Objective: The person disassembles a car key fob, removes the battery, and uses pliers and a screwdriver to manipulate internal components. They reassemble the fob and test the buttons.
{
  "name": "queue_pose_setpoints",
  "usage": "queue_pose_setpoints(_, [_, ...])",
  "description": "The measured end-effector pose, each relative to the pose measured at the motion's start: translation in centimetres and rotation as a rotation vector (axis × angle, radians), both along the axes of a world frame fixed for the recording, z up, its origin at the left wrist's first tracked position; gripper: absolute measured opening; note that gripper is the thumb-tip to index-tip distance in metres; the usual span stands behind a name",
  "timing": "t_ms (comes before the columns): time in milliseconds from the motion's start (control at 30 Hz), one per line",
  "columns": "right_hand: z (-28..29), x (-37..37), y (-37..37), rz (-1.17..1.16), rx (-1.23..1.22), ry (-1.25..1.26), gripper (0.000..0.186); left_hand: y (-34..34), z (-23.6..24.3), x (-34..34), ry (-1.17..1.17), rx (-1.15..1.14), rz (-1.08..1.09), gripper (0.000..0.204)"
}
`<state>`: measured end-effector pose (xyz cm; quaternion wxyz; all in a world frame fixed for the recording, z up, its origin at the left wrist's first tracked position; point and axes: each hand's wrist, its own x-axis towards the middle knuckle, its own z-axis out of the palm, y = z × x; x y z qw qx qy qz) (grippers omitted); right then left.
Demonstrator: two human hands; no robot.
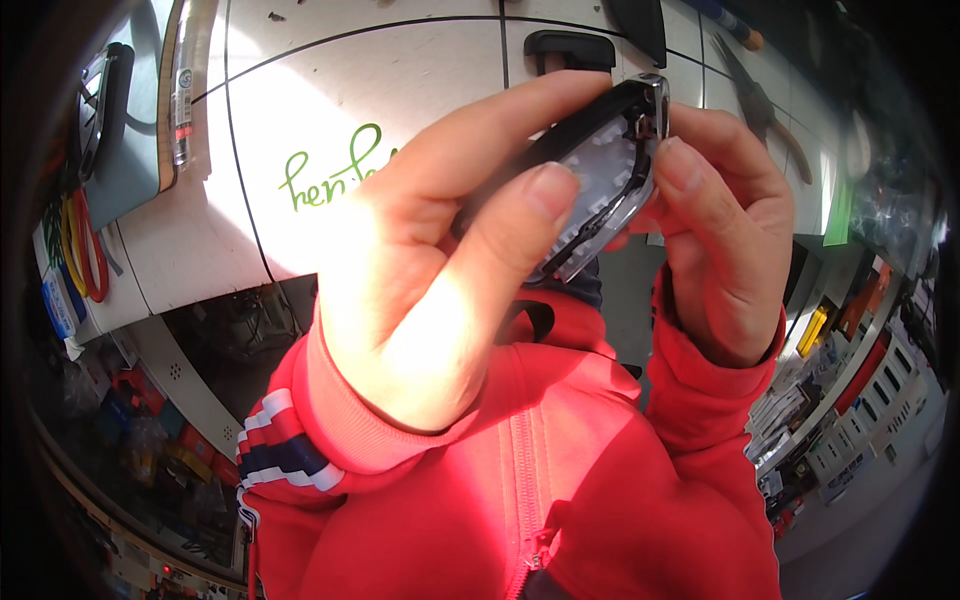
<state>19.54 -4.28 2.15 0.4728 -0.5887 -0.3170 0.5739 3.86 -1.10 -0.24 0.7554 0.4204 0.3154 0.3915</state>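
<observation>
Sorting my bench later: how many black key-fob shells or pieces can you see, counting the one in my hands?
3: the opened key fob held between left hand and right hand; a black piece on the white worktop behind; another black piece at the top edge. More may be hidden behind the hands.

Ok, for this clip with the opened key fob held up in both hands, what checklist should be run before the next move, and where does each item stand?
1. Left hand grips the key fob, thumb across its open face: ok.
2. Right hand supports the fob's far edge with its fingertips: ok.
3. Fob's pale inner side faces the camera, visible: ok.
4. Shell halves fully seated or parted: cannot tell.
5. Black fob part lies on the white table, within sight: ok.
6. Pliers lie apart from the hands: ok.
</observation>
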Motion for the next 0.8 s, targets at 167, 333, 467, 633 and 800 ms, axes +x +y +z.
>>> queue_pose_setpoints(167, [-0.2,-0.2,0.0,-0.004,0.031,0.097,0.023,0.1,0.0,-0.2,0.005,0.019,-0.009,0.041])
queue_pose_setpoints(333, [-0.6,0.0,-0.1,0.005,-0.004,0.071,0.023,0.0,0.4,0.2,0.013,-0.033,-0.022,0.051])
queue_pose_setpoints(467, [-0.6,0.5,0.1,0.038,-0.007,0.189,0.025,0.1,0.8,0.1,0.083,-0.051,-0.041,0.052])
queue_pose_setpoints(633, [-0.4,0.5,0.3,0.076,-0.027,0.042,0.029,0.3,0.7,-0.3,0.045,-0.074,-0.109,0.052])
queue_pose_setpoints(800, [-0.5,0.7,0.2,-0.010,-0.063,0.023,0.030,0.7,-0.1,-0.6,-0.075,-0.118,-0.090,0.063])
